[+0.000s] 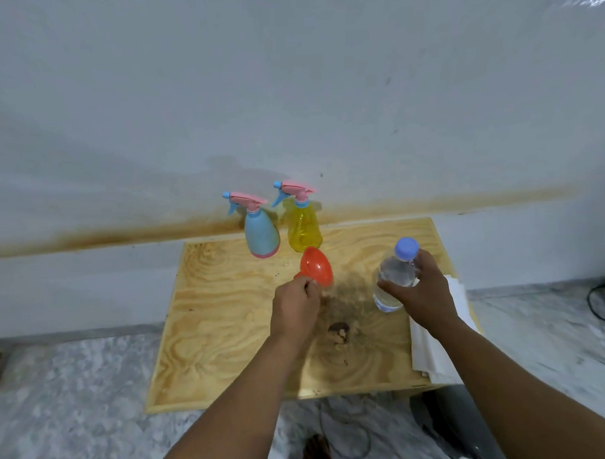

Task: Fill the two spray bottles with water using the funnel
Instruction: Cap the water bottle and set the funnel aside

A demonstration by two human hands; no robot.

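Two spray bottles stand at the far edge of the wooden table [229, 321], both with pink trigger heads screwed on: a light blue one [262, 236] on the left and a clear yellow one [304, 229] right of it. My left hand [295, 310] grips the stem of an orange funnel [316, 266], whose wide mouth tilts up just in front of the yellow bottle. My right hand [421, 290] holds a clear water bottle [395, 276] with a blue cap on, tilted slightly over the table's right side.
A stack of white paper towels [435, 348] lies on the table's right edge under my right forearm. A dark stain [339, 331] marks the tabletop's middle. The wall rises right behind the spray bottles. Cables lie on the marble floor at right.
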